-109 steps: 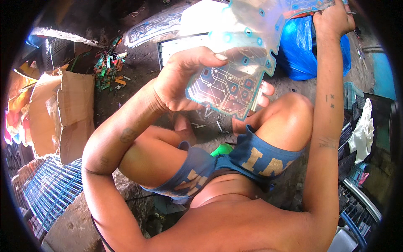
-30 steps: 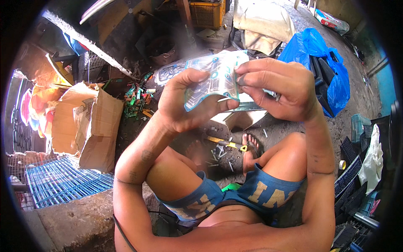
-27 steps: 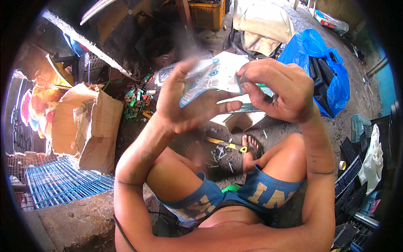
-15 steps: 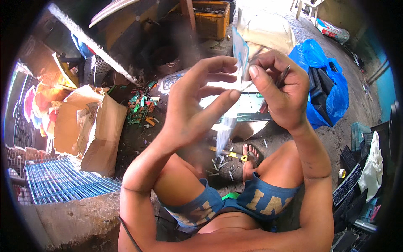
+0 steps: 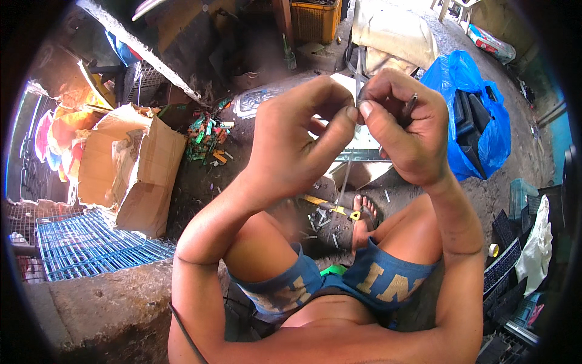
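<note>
In front of me, my left hand and my right hand meet, thumbs and fingertips pinched together. Between them is a thin, pale, flexible sheet, seen almost edge-on. It sticks up above the fingers and hangs below them towards the floor. A slim dark tool is also tucked in my right hand; its kind is mostly hidden by the fingers. Behind and below the hands lies a flat pale panel with a greenish edge, partly covered by them.
A hammer-like tool with a yellow handle lies among small pale strips by my foot. Left are a torn cardboard box, colourful small pieces and a blue wire rack. Right are a blue bag of black parts and keyboards.
My left hand has closed its spread fingers and moved right to meet my right hand at the sheet. The sheet has turned from partly face-on to nearly edge-on.
</note>
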